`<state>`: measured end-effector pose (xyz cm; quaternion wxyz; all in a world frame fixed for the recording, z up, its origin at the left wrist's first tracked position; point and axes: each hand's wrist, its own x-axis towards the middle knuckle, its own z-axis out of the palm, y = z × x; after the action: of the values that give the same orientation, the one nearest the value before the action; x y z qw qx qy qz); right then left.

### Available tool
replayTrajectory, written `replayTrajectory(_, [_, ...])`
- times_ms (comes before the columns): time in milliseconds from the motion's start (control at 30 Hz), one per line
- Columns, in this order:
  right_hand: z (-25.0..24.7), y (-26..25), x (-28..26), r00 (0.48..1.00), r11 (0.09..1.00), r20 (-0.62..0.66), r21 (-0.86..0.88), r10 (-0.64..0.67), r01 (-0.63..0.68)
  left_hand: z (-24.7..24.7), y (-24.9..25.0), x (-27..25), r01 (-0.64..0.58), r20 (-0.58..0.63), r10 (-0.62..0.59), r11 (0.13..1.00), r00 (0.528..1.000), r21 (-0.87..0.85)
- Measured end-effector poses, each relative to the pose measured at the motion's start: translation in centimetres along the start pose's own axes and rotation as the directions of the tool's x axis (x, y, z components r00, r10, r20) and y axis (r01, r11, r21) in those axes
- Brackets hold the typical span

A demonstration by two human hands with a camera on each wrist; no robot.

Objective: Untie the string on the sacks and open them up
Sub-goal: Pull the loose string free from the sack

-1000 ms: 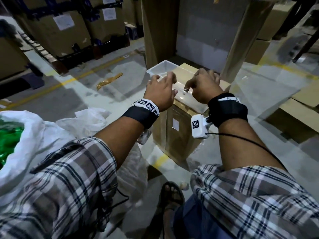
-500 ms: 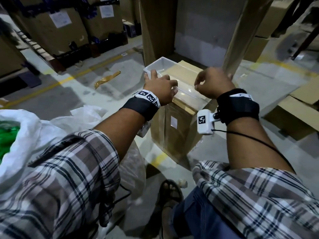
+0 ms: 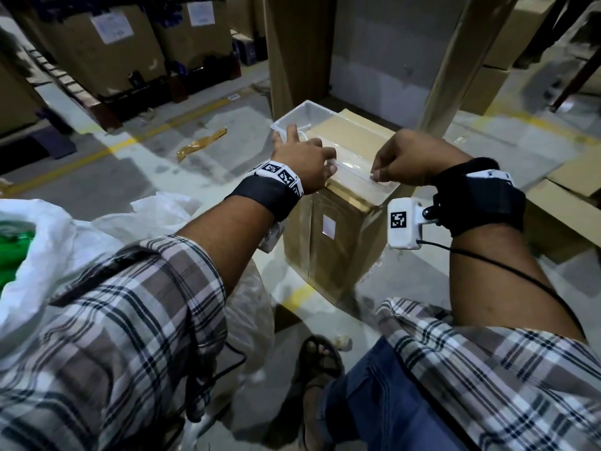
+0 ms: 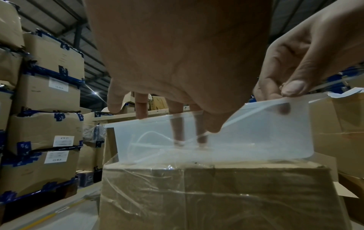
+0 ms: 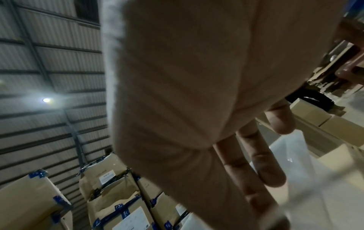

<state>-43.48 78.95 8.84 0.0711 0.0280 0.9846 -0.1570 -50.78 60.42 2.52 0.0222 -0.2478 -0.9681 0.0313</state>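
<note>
Sack [image 3: 39, 255], white woven plastic with green contents, stands open at the person's left, beside the left sleeve. Left hand [image 3: 300, 159] reaches straight fingers [image 4: 178, 130] into a translucent plastic tub [image 3: 305, 117], touching a white string [image 4: 149, 135] lying there. Right hand [image 3: 413, 159] pinches the tub's near rim between thumb and fingers. Tub rests on a film-wrapped carton [image 3: 335, 242].

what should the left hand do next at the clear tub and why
Probably lift the left hand out of the clear plastic tub, leaving the thin white string inside. Its straight fingers reach down to the tub floor at the string, while the right hand pinches the near rim, steadying the tub on the cardboard box.
</note>
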Motion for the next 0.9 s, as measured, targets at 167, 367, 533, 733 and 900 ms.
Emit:
replayTrajectory(167, [0.1,0.4,1.0,0.96,0.989,-0.28,-0.146,-0.025,-0.017,-0.1,-0.3,0.0,-0.02,0.008,0.02,1.0,1.0,0.012])
replayTrajectory(367, [1.7,-0.8,1.9,0.965,0.995,-0.246,-0.055,-0.093,0.082,-0.3,-0.3,-0.1,0.0,0.015,0.0,1.0,1.0,-0.018])
replayTrajectory(533, [2.3,-0.6,2.0,0.992,0.992,-0.108,-0.101,0.059,-0.07,-0.4,0.0,-0.4,0.026,-0.017,-0.028,0.998,0.999,-0.064])
replayTrajectory(733, [2.3,-0.6,2.5,0.981,0.987,-0.143,-0.075,0.132,-0.143,-0.6,0.0,-0.4,-0.038,-0.081,0.031,0.996,0.996,-0.084])
replayTrajectory(900, [2.2,-0.6,2.4,0.963,0.995,-0.253,0.07,0.093,-0.077,-0.8,-0.2,0.0,-0.035,-0.049,0.031,0.997,0.998,-0.074])
